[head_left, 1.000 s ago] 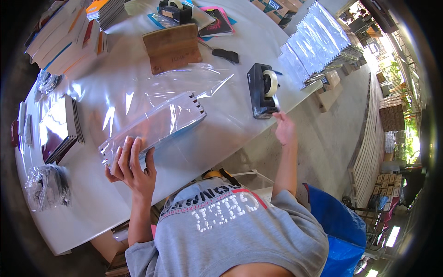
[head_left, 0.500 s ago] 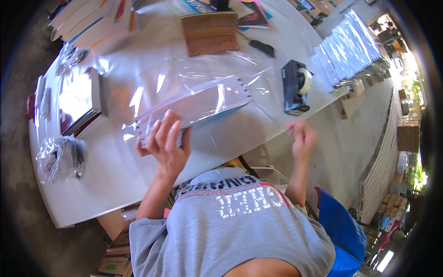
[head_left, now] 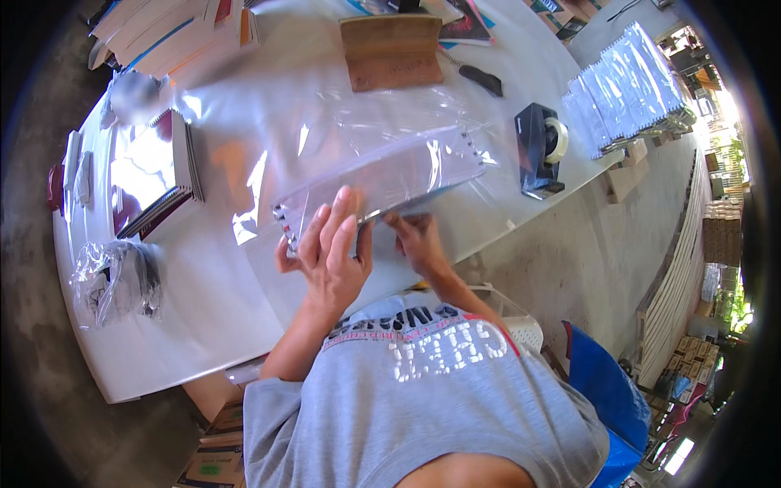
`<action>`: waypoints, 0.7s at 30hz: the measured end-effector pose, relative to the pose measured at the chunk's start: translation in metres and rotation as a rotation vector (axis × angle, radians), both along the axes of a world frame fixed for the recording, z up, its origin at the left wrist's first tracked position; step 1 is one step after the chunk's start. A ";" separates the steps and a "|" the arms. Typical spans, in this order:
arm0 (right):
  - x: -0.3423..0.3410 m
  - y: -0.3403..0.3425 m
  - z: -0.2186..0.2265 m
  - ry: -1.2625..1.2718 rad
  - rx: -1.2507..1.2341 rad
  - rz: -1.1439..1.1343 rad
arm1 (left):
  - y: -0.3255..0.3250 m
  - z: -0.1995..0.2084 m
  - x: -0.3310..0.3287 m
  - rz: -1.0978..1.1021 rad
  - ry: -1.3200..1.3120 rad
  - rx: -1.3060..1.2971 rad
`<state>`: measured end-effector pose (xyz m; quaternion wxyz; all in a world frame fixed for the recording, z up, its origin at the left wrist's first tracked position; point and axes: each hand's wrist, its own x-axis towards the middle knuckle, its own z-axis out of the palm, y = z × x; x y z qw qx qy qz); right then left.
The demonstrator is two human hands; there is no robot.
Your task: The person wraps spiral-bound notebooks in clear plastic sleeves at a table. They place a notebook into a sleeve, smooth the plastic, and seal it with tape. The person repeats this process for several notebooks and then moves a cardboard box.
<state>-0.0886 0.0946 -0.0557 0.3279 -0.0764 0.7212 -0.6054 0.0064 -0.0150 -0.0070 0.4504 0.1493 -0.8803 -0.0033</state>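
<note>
Left hand [head_left: 332,264] fingers spread wide over the left end of the wrapped notebook pack [head_left: 411,171], likely steadying it; right hand [head_left: 419,242] fingers at its near side, grip can't be told. Pack sits aslant on the table [head_left: 203,329], near the table's front edge; open room front-left, tape dispenser [head_left: 533,154] limiting the right.

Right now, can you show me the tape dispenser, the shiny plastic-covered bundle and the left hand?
Tape dispenser [head_left: 534,150]: head view, on its black body.
Plastic-covered bundle [head_left: 407,173]: head view, middle of its upper face.
Left hand [head_left: 332,259]: head view, on the back of it.
</note>
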 end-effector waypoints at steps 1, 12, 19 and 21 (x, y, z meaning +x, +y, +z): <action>-0.003 0.008 -0.012 -0.008 0.063 0.057 | 0.002 0.000 0.004 0.011 -0.019 -0.005; -0.063 0.022 -0.012 0.117 -0.196 -0.337 | -0.050 -0.022 0.028 -0.431 0.602 2.217; -0.074 0.070 0.060 -0.308 -1.137 0.245 | -0.046 -0.009 0.000 -0.882 0.537 1.526; -0.088 0.082 0.092 -0.272 -0.891 0.198 | -0.016 0.080 -0.020 -0.762 0.439 1.382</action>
